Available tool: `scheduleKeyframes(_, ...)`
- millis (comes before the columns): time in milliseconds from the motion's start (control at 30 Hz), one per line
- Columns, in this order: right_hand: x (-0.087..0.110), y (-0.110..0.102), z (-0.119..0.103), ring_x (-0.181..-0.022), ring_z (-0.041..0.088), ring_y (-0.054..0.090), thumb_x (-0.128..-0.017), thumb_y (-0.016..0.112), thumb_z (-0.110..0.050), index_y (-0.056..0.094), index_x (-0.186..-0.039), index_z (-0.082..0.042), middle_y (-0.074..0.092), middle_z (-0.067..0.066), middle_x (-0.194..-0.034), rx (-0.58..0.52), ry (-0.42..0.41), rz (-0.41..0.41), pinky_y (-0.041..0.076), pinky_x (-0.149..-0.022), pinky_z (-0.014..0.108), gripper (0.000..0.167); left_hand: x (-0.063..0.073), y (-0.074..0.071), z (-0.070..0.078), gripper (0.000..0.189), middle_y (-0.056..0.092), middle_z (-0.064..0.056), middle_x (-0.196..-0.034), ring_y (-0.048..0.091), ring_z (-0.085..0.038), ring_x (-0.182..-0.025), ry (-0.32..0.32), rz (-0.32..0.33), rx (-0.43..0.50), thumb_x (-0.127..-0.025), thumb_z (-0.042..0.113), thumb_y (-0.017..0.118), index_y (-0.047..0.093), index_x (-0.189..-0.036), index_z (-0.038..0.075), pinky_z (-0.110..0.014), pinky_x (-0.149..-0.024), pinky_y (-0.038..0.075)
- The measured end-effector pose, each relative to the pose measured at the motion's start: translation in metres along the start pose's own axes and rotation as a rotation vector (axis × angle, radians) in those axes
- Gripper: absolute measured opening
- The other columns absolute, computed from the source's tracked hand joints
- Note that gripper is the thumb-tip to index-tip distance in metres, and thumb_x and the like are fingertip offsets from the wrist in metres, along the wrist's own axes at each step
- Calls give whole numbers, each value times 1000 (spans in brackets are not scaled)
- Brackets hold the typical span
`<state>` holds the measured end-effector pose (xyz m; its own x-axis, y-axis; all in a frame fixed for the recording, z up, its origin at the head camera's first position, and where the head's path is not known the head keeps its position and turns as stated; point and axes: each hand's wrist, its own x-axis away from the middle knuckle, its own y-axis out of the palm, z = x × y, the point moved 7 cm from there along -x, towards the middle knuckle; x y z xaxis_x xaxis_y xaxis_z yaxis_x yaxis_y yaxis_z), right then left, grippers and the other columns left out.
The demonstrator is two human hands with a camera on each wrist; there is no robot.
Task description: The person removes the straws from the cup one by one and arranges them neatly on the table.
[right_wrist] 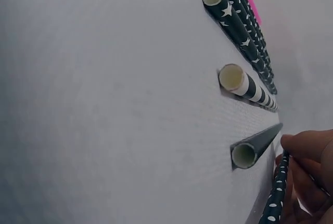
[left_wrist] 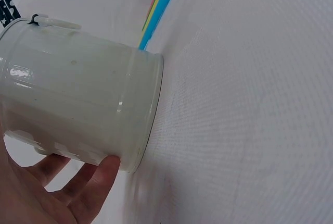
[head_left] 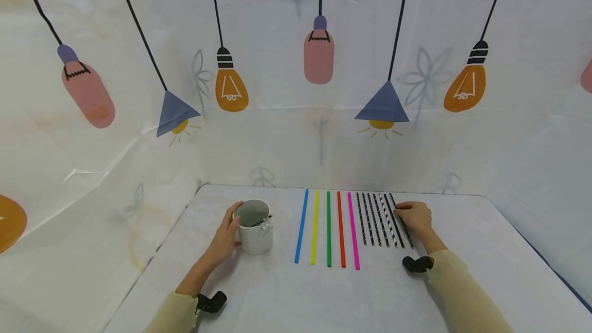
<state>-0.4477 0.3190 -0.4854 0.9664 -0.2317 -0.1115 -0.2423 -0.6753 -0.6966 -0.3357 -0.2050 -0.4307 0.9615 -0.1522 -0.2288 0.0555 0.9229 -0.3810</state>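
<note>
My left hand (head_left: pixel 224 240) is wrapped around the side of a small white pail (head_left: pixel 256 241) standing on the table, its thumb near the rim. Dark patterned straw ends (head_left: pixel 261 222) show inside the pail; how many I cannot tell. On the right, my right hand (head_left: pixel 416 218) pinches a black straw with white dots (right_wrist: pixel 277 195) between thumb and fingers, at the right end of the row. Beside it lie a plain dark straw (right_wrist: pixel 255 147), a black-and-white striped straw (right_wrist: pixel 248 87) and a black straw with white stars (right_wrist: pixel 235 25).
Plain straws lie side by side mid-table: blue (head_left: pixel 301 226), yellow (head_left: pixel 315 227), green (head_left: pixel 329 228), red (head_left: pixel 341 230) and pink (head_left: pixel 353 231). Several black patterned straws (head_left: pixel 372 218) follow on their right. A white cloth (head_left: pixel 324 302) covers the table; a lamp-printed sheet (head_left: pixel 277 143) hangs behind.
</note>
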Motion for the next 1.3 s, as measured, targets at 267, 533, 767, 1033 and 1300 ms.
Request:
scheduleKeyframes(267,-1,-1,2,-103,43,58,-89,66,-18,67,-112,7,63,28,-113,-8,11,4,47,-84,52,34,2,1,5,46,16,-24,-156,27,-55,-132,-1,-5,-8,-108,18,28,20,-153,9,-62,-74,52)
scheduleKeyframes(533,-1,-2,2,-102,43,58,-89,66,-19,68,-111,7,65,27,-111,-8,5,-1,48,-83,52,34,3,1,6,46,16,-24,-156,27,-55,-132,8,-1,-2,-108,17,28,21,-153,10,-62,-73,52)
scheduleKeyframes(767,0,-1,3,-101,42,59,-89,67,-19,69,-109,6,66,26,-109,-1,6,5,48,-83,51,32,3,1,5,46,14,-24,-157,25,-54,-134,7,-4,3,-108,18,27,21,-153,12,-63,-75,51)
scheduleKeyframes(1033,1,-1,6,-99,41,60,-89,68,-18,70,-107,6,66,25,-107,-15,19,6,48,-81,50,31,3,1,5,47,17,-24,-156,28,-54,-132,-5,-4,-5,-108,18,28,20,-153,9,-62,-74,52)
scheduleKeyframes(1300,-2,-1,7,-98,41,59,-88,69,-19,70,-106,6,66,25,-106,-26,30,9,48,-81,50,31,4,1,6,47,17,-25,-156,27,-54,-132,-12,-2,-12,-108,19,27,20,-153,9,-62,-75,51)
